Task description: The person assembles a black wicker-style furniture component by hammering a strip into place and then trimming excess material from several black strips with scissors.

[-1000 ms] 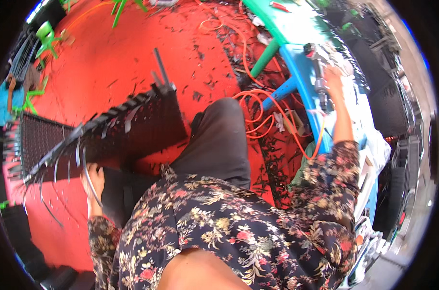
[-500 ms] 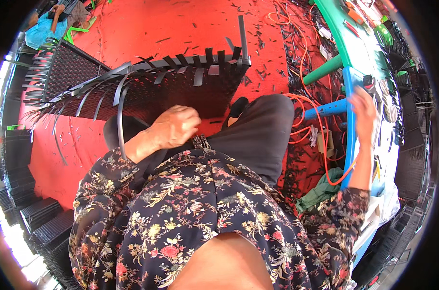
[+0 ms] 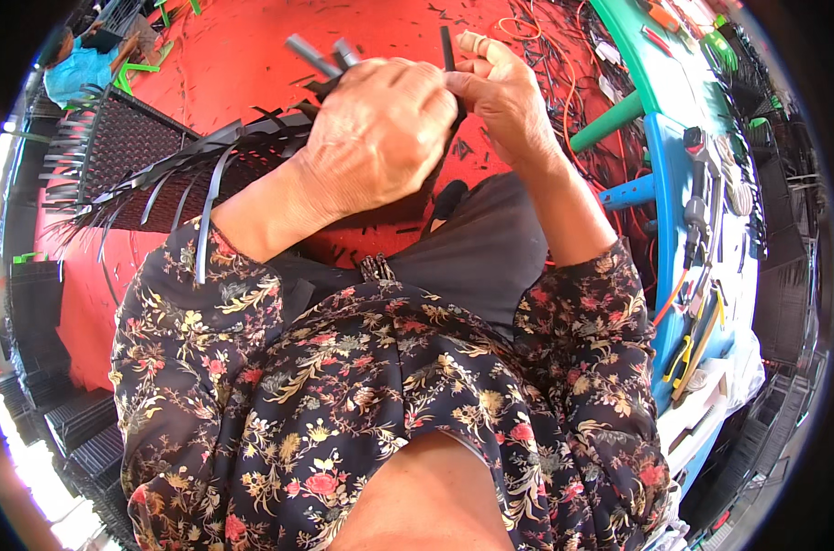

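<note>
A dark woven panel [image 3: 238, 170] of flat black strips stands slanted before my legs, its loose strip ends [image 3: 217, 174] poking out along the upper edge. My left hand [image 3: 380, 129] is closed at the panel's right upper corner, over the edge and strips there; its fingertips are hidden. Grey-black strip ends [image 3: 313, 57] stick out beyond its knuckles. Close by on the right, my right hand [image 3: 509, 101] has its thumb and bent fingers at an upright black strip [image 3: 447, 48], seemingly pinching it. A pale band wraps one of its fingers.
On my right stands a blue table [image 3: 660, 147] bearing a dark hand tool [image 3: 697, 211] and yellow-handled pliers [image 3: 680, 358]. A green table [image 3: 619, 28] adjoins it. An orange hose [image 3: 573, 92] and strip scraps litter the red floor [image 3: 252, 46]. Another person [image 3: 77, 73] sits far left.
My right hand has come from the blue table across to the panel's corner. My left hand has risen from above my lap onto that corner.
</note>
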The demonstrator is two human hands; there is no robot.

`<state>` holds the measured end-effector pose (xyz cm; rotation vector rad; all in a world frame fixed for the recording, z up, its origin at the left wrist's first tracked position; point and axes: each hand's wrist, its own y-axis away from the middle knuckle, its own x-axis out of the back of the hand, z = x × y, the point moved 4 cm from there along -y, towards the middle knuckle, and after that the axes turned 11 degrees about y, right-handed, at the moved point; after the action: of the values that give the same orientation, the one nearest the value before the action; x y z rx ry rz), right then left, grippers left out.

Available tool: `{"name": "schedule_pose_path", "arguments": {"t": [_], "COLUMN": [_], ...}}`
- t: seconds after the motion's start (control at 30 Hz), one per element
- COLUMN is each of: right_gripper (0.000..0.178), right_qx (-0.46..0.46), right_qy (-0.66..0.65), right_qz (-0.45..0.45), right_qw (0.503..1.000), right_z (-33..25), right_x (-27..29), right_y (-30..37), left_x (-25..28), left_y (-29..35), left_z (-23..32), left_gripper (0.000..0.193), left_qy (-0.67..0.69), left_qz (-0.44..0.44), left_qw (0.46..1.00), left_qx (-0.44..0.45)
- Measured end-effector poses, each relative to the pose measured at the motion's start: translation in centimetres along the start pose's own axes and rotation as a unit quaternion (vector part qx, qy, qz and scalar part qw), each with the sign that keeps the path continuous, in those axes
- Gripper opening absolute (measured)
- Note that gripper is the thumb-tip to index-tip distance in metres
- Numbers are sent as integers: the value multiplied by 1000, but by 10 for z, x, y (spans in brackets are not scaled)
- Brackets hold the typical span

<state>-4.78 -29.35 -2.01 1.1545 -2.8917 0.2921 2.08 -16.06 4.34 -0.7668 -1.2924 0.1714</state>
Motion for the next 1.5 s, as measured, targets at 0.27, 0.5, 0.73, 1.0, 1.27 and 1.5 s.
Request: {"name": "schedule_pose_path", "arguments": {"t": [0.27,0.5,0.73,1.0,1.27,1.5], "right_gripper": [36,33,36,9,12,10], "right_qx": [-56,-75,-51,-90,-47,-82], "right_qy": [-55,159,20,-16,-18,-30], "right_qz": [-4,-161,-63,-56,75,49], "right_qw": [997,971,997,994,996,995], "right_z": [-2,-9,-5,-1,15,20], "right_x": [-4,-10,-14,-9,-6,-2], "right_y": [6,-2,-3,2,16,6], "left_x": [-9,-16,-15,-18,-17,-21], "left_y": [9,19,22,27,31,20], "left_z": [-24,-33,-30,-20,-10,-17], "left_gripper": [18,28,24,18,20,24], "left_qy": [0,76,80,77,53,106], "left_qz": [-54,-63,-18,7,19,-8], "left_qw": [985,968,971,980,989,983], "left_qx": [166,229,227,182,139,149]}}
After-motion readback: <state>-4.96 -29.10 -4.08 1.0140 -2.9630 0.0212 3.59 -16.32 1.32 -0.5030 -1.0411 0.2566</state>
